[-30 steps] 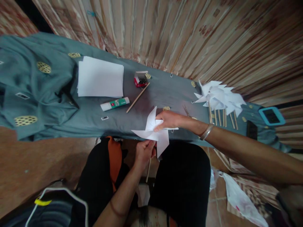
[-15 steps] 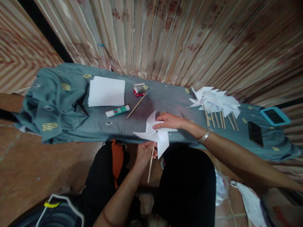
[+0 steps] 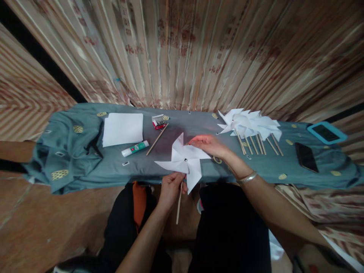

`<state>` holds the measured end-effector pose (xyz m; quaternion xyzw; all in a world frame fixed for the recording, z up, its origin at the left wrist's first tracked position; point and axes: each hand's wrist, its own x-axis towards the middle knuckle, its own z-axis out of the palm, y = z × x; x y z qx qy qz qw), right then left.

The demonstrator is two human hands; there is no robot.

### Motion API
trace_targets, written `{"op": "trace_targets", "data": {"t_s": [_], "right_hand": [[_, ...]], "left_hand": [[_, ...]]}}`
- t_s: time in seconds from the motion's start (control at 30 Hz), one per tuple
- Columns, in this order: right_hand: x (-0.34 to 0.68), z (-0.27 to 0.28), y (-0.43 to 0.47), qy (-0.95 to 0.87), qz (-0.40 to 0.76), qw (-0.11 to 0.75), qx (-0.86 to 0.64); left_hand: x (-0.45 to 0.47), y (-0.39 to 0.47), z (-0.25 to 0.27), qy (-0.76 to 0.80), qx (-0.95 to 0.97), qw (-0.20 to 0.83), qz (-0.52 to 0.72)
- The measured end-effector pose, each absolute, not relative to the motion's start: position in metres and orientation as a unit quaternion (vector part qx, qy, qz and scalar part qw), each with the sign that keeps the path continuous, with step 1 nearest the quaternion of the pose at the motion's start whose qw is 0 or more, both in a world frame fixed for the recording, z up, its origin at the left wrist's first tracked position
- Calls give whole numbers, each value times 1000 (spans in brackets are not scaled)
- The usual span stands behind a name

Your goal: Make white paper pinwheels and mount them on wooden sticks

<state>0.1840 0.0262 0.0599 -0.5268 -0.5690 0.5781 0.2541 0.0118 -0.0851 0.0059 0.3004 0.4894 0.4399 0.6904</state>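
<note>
A white paper pinwheel [image 3: 194, 170] faces me over the front edge of the cloth-covered table, a round metal pin head at its centre. My left hand [image 3: 171, 188] is closed around its wooden stick [image 3: 179, 206], just under the paper blades. The stick's lower end sticks out below my fingers. At the upper right blade is my right hand [image 3: 209, 144], its fingers stretched out along the blade's edge. Some fingertips are hidden, so whether they touch the paper is unclear. A silver bangle [image 3: 248, 177] circles my right wrist.
On the grey-green cloth [image 3: 182, 117] lie stacked white paper [image 3: 123, 129], a glue stick [image 3: 135, 148], an open red box of pins [image 3: 159, 124] and a loose stick [image 3: 157, 139]. To the right are several overlapping pinwheels [image 3: 250, 123], a phone [image 3: 306, 157] and a blue-framed device [image 3: 327, 132].
My right hand has slid from near the pinwheel's centre out to the upper edge of a blade. My left hand keeps its grip on the stick. The camera view has tilted up slightly.
</note>
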Motion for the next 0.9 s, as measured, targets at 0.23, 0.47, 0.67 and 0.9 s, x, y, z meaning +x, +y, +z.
{"op": "trace_targets", "data": {"t_s": [0.23, 0.47, 0.67, 0.9], "right_hand": [[194, 43, 21, -621, 562, 242, -490], [190, 25, 9, -659, 493, 265, -503], [193, 10, 7, -679, 456, 261, -514], [188, 16, 6, -706, 382, 224, -553]], "left_hand": [[16, -83, 6, 489, 306, 698, 425], [20, -82, -11, 509, 301, 694, 411], [22, -83, -19, 525, 288, 698, 392], [21, -87, -13, 512, 252, 717, 399]]}}
